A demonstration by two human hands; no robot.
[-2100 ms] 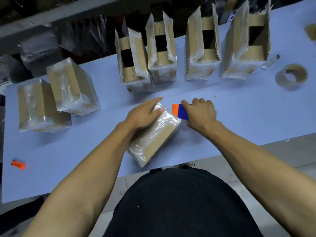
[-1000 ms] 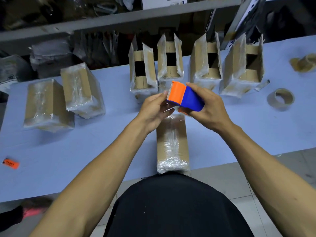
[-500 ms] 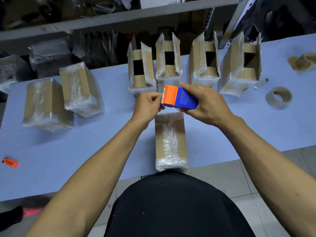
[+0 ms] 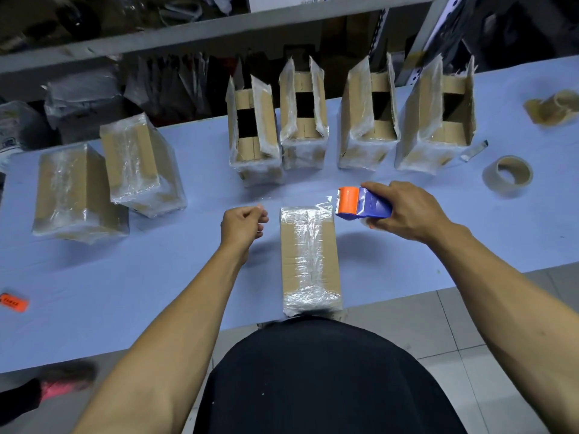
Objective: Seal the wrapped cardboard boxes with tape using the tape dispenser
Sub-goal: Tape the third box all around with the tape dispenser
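Note:
A plastic-wrapped cardboard box (image 4: 308,258) lies lengthwise on the blue table (image 4: 175,270), its near end at the table's front edge. My right hand (image 4: 407,211) grips the orange and blue tape dispenser (image 4: 360,204) just above the box's far right corner. My left hand (image 4: 242,225) is to the left of the box's far end with curled fingers, pinching the end of a clear tape strip (image 4: 297,204). The strip stretches from the dispenser across the far end of the box.
Several wrapped boxes with open flaps (image 4: 366,120) stand in a row at the back. Two wrapped closed boxes (image 4: 138,164) lie at the left. A tape roll (image 4: 507,175) sits at the right, an orange tag (image 4: 14,302) near the left front edge.
The hands have drawn apart: my left hand moved left pulling out tape, my right hand moved right and down with the dispenser. The box has not moved since half a second ago.

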